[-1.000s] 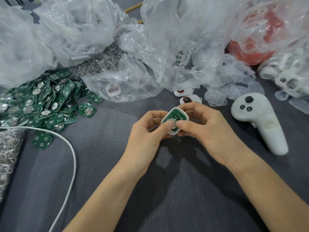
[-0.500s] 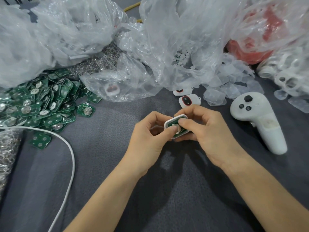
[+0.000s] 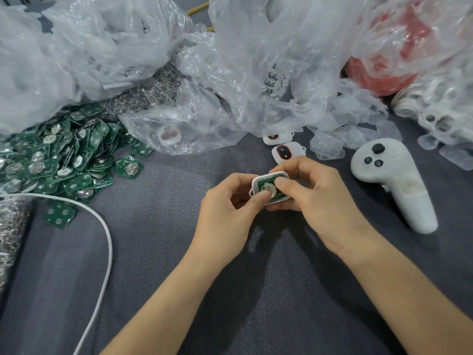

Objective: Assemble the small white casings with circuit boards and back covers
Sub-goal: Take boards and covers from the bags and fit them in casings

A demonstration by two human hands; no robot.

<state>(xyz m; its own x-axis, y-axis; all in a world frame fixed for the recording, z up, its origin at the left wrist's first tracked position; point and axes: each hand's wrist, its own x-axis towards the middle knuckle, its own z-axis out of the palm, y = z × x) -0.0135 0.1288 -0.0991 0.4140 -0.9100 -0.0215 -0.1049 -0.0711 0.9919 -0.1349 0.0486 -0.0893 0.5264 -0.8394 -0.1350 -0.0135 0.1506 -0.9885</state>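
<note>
The left hand [image 3: 225, 208] and right hand [image 3: 317, 198] both gripped the small white casing [image 3: 255, 181] just above the grey table [image 3: 166, 252]. Their fingers curled round it, and both thumbs pressed the green circuit board [image 3: 261, 185] seated in its open face.

casing [image 3: 254, 184]: smooth white plastic, slight sheen;
circuit board [image 3: 261, 185]: green, semi-gloss, with a shiny metal disc;
bags [image 3: 256, 60]: clear, crinkled, glossy plastic film;
table cover [image 3: 179, 252]: grey, matt, finely textured, cloth-like;
controller [image 3: 399, 190]: matt white plastic;
cable [image 3: 107, 242]: smooth white plastic
</note>
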